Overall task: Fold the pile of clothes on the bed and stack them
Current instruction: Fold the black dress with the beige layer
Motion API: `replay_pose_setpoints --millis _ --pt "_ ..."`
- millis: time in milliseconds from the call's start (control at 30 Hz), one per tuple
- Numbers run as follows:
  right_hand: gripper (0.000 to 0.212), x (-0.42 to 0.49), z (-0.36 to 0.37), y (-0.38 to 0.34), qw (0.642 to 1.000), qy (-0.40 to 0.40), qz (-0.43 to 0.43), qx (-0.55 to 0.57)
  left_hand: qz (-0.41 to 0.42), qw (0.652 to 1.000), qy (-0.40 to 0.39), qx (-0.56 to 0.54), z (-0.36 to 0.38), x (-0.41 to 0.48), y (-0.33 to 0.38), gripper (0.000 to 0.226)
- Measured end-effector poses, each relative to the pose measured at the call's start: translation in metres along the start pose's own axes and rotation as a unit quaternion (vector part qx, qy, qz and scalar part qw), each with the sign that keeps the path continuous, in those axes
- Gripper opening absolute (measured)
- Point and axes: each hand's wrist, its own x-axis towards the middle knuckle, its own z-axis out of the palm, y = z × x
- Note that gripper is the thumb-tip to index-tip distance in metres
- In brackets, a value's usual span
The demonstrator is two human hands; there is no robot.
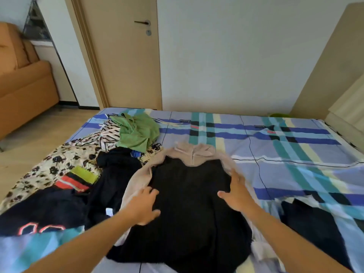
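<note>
A black garment (187,203) lies spread in the near middle of the bed (275,146), on top of a beige hooded garment (195,152) whose hood shows at the far edge. Both hands are open with fingers spread and grip nothing: the left hand (144,205) rests on the black cloth's left side, the right hand (236,192) on its right side. The unfolded pile (94,154) sits to the left, with a green garment (137,131) on its far end and a floral cloth (59,164) beneath. Another dark garment (315,223) lies near right
</note>
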Motion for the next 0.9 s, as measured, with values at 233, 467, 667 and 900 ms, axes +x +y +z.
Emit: replay_pose_setpoints --millis 233,467,667,900 --pt "0.112 -0.118 0.126 0.061 0.957 0.038 0.256 0.128 0.003 0.984 -0.076 0.162 0.144 -0.052 -0.005 0.099" --pt "0.095 -0.143 0.167 0.096 0.83 0.01 0.359 0.427 0.058 0.987 0.1 0.11 0.146 -0.066 0.016 0.057" --pt "0.069 -0.128 0.168 0.086 0.817 0.0 0.345 0.463 -0.009 0.998 -0.058 -0.033 0.181 -0.103 0.018 0.026" --pt "0.058 -0.139 0.128 0.074 0.789 0.075 0.304 0.528 -0.327 0.892 -0.003 -0.311 0.182 -0.079 -0.004 0.024"
